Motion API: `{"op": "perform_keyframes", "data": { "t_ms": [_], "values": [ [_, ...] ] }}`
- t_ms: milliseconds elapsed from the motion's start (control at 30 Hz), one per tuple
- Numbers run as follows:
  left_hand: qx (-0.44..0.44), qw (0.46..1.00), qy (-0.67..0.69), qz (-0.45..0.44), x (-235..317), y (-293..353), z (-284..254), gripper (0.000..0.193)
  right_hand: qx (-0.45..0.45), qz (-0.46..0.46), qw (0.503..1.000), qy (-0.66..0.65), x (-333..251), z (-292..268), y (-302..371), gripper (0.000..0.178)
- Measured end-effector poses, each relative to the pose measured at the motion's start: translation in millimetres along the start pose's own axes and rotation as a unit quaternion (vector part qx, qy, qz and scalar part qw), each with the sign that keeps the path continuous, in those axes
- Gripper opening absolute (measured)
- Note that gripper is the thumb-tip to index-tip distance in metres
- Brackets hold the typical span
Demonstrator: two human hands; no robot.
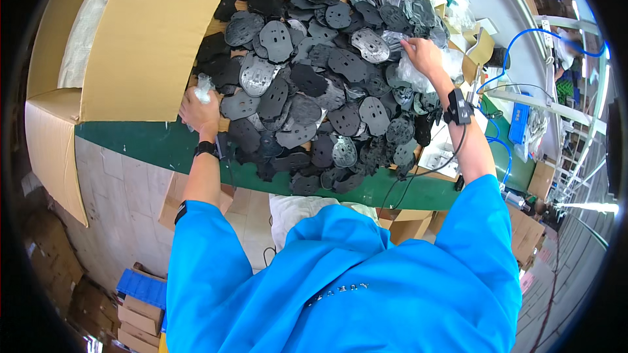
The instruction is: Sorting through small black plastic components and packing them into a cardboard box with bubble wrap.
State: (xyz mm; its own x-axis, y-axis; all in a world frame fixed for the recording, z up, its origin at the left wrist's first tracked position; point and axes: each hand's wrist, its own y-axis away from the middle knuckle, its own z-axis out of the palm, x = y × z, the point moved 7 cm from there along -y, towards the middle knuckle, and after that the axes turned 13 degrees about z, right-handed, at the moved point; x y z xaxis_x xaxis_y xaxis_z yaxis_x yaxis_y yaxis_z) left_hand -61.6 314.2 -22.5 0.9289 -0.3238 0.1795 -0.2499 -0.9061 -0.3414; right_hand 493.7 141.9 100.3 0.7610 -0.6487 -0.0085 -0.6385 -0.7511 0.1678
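My left hand [199,112] is closed around a crumpled clear plastic bag [205,85] at the left edge of the pile, beside the big cardboard box. My right hand [425,57] reaches to the right side of the pile. Its fingertips pinch a thin clear plastic bag [394,39], next to a silvery oval plate [370,46]. Between my hands spreads a heap of flat, dark, rounded plates [304,111] with slots and holes, some of them glossy. More crumpled clear plastic [412,77] lies under my right wrist.
A large open cardboard box [154,39] stands at the left on the green table [137,147]. Small cartons [481,46], blue cables [507,68] and a blue bin [518,123] are at the right. A black cable [435,171] hangs from my right wrist device.
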Motion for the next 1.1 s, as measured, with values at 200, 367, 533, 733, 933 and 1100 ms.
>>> {"op": "perform_keyframes", "data": {
  "t_ms": [200,367,533,733,933,1100],
  "values": [
    [-0.036,0.999,0.003,-0.019,0.8,1.0,-1.5,0.035,0.134,-0.09,0.983,-0.089,-21.8,-45.3,48.9,0.021],
    [-0.031,0.999,0.001,-0.02,-0.7,2.4,-2.5,0.035,0.167,0.041,0.902,-0.397,6.9,-64.1,46.1,0.022],
    [-0.04,0.999,0.007,-0.024,2.2,1.4,-1.8,0.036,-0.014,0.088,0.823,-0.562,11.5,-45.3,35.6,0.012],
    [0.003,1.0,-0.007,0.004,-2.6,2.0,-1.6,0.037,0.041,0.049,0.988,-0.139,3.0,-51.0,20.3,0.029],
    [-0.005,1.0,-0.012,0.009,0.6,1.5,0.4,0.035,-0.075,0.064,0.995,-0.018,26.5,18.4,-30.8,0.049],
    [-0.003,1.0,-0.013,0.003,-1.6,0.3,3.0,0.038,-0.152,-0.006,0.985,-0.081,9.1,60.2,-52.0,0.036]
  ]
}}
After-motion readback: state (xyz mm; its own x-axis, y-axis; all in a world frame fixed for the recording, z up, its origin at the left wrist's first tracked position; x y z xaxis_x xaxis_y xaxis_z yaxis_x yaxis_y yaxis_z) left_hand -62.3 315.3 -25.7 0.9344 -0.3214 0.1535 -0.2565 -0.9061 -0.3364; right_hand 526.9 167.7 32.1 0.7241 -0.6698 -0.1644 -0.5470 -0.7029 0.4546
